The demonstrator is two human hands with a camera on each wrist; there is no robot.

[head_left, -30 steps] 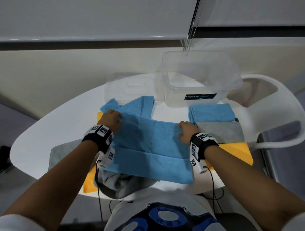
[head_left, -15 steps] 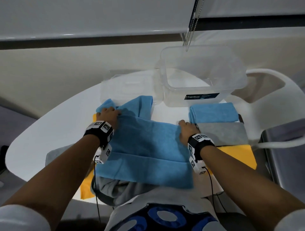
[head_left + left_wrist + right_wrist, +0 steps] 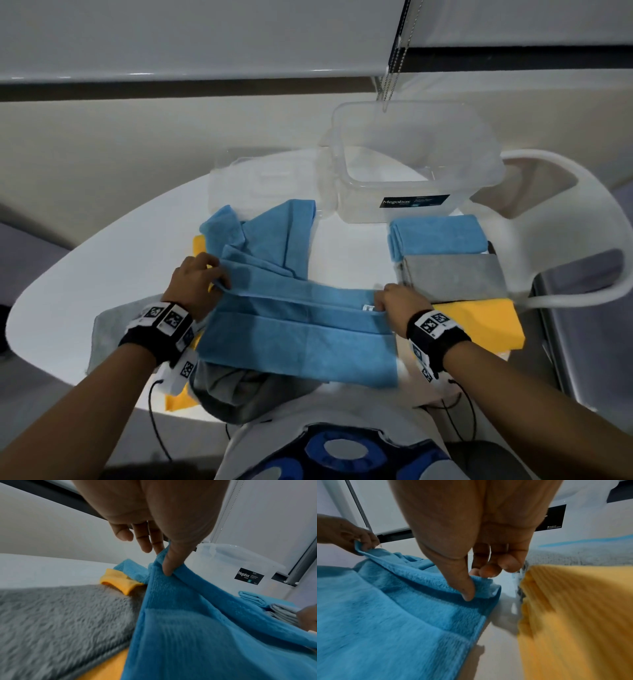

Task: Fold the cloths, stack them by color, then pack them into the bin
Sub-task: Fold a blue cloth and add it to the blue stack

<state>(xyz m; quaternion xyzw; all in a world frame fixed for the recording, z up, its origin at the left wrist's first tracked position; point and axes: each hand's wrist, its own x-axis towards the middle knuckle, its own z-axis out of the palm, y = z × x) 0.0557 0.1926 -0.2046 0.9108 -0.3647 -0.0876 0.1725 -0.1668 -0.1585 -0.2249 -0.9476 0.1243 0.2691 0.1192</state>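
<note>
A blue cloth [image 3: 301,329] lies spread across the near table edge, its far edge lifted and drawn toward me. My left hand [image 3: 197,284] pinches its far left corner between thumb and fingers [image 3: 169,561]. My right hand [image 3: 397,305] pinches the far right corner under the thumb [image 3: 467,588]. Another loose blue cloth [image 3: 270,236] lies behind. To the right sit a folded blue cloth [image 3: 440,236], a folded grey cloth [image 3: 452,277] and a folded yellow cloth [image 3: 479,325]. The clear plastic bin [image 3: 414,164] stands empty at the back.
Under the blue cloth lie a loose grey cloth [image 3: 113,322] and a yellow cloth [image 3: 120,580], with grey fabric [image 3: 239,390] hanging over the near edge. The clear lid [image 3: 260,181] lies left of the bin. A white chair [image 3: 582,219] stands at the right.
Both hands have taken hold of the blue cloth's far corners and pulled that edge toward me, making a fold over the near half.
</note>
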